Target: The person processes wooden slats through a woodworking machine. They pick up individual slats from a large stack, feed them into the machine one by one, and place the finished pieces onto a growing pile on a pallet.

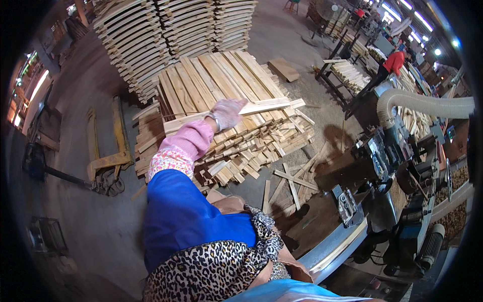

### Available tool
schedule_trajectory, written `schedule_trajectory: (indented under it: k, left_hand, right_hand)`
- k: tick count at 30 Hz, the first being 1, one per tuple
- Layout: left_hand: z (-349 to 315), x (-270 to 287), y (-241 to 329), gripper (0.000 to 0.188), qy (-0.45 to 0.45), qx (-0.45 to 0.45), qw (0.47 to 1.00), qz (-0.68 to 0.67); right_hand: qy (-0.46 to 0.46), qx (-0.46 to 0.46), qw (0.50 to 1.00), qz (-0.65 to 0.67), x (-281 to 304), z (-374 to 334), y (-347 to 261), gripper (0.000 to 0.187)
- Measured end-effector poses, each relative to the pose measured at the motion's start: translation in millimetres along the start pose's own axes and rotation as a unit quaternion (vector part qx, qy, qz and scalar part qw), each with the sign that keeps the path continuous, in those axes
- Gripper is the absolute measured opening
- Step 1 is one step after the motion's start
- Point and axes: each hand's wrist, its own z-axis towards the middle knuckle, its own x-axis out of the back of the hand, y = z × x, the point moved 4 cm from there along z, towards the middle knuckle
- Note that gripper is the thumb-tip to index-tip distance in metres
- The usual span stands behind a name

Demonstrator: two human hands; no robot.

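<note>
The left hand [227, 114], in a pale glove, lies palm down over a wooden slat [266, 106], fingers pointing right along it; whether they are closed around it, I cannot tell. The right hand is out of view. The left arm reaches forward, nearly straight, in a pink cuff [189, 138], a floral band and a blue sleeve [176, 206]. The slat lies crosswise on the near part of the board pile [198, 83]. Behind the pile stand tall slat stacks [188, 27]; left of it, a yellow pallet jack [111, 162]; at its near right, loose strips [294, 181]; farther right, a machine [378, 156] with a ribbed hose [427, 104].
</note>
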Motion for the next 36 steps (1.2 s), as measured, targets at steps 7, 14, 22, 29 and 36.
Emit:
schedule_trajectory:
  k: [7, 14, 22, 29, 36]
  left_hand:
    - [25.0, 80.7, 102.4, 0.034, 0.018, -0.057, 0.973, -0.222]
    - [18.2, 49.1, 278.6, 0.073, -0.014, -0.126, 0.677, -0.725]
    - [-65.7, -95.7, 406.0, 0.066, -0.211, -0.155, 0.664, -0.700]
    - [-86.9, -117.8, 245.9, 0.061, -0.060, -0.135, 0.822, -0.550]
    - [-71.0, -77.3, 94.3, 0.065, 0.196, 0.060, 0.857, -0.472]
  right_hand:
    - [0.108, 0.005, 0.993, -0.054, -34.7, 99.0, -4.8, 0.039]
    - [-0.051, -0.026, 0.965, 0.255, -29.2, 157.4, -129.0, 0.048]
    - [-0.081, 0.014, 0.839, 0.539, 7.2, 3.7, -202.3, 0.080]
    - [-0.091, -0.140, 0.986, 0.020, 26.7, -114.1, -0.9, 0.068]
    - [0.093, -0.057, 0.994, -0.017, 1.5, -3.7, 2.7, 0.062]
